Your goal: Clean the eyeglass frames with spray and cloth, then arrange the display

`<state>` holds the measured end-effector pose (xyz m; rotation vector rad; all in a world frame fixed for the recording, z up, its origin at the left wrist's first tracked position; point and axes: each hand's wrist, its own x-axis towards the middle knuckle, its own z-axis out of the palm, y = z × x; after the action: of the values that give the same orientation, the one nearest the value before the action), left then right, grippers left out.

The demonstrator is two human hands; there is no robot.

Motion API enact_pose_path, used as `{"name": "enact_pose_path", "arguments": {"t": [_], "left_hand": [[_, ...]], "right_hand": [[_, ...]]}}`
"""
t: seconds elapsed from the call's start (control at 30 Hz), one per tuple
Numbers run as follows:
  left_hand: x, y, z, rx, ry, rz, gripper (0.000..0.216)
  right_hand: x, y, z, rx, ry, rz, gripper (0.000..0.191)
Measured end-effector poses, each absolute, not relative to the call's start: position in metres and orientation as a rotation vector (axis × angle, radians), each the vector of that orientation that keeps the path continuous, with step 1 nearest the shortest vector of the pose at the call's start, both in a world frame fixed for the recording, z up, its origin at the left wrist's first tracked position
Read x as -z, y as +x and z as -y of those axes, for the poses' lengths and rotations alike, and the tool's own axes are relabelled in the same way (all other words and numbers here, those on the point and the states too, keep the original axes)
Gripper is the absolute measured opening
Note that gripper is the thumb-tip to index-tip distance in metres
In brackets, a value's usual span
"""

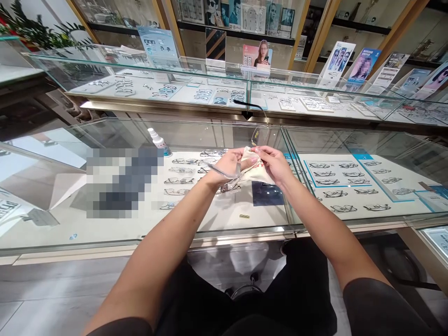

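Note:
Both my hands meet over the glass display counter [105, 228]. My left hand [229, 165] is closed on a pair of thin-framed glasses [259, 134] and a cream cleaning cloth [257, 170]. One temple [250, 104] of the glasses sticks up and away, and another arm [224, 173] points toward my left wrist. My right hand [275, 163] pinches the cloth against the lens area. The cloth hides part of the frame.
A small spray bottle [158, 141] stands on the counter to the left. Rows of glasses [336, 179] lie inside the case under the glass. A second display case [196, 88] with posters and stands runs behind. My dark-clothed lap is below.

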<state>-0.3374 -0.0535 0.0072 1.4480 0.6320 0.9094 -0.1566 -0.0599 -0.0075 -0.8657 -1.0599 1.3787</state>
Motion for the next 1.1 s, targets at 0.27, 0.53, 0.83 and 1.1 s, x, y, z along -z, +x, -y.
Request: {"name": "enact_pose_path", "arguments": {"t": [0.27,0.53,0.83,1.1], "left_hand": [[-0.009,-0.337,0.052,-0.893,1.491,-0.642,0.05],[0.003,-0.33,0.049,-1.058,1.561,-0.654,0.051],[-0.003,-0.329,0.051,-1.019,1.504,-0.669,0.055],[-0.005,-0.331,0.049,-0.978,1.426,-0.658,0.06]], "right_hand": [[0.003,-0.159,0.063,-1.367,-0.854,1.031,0.04],[0.0,-0.151,0.058,-1.246,-0.834,1.122,0.043],[0.004,-0.147,0.054,-1.163,-0.843,1.138,0.043],[0.007,-0.141,0.048,-1.029,-0.831,1.189,0.042]]}}
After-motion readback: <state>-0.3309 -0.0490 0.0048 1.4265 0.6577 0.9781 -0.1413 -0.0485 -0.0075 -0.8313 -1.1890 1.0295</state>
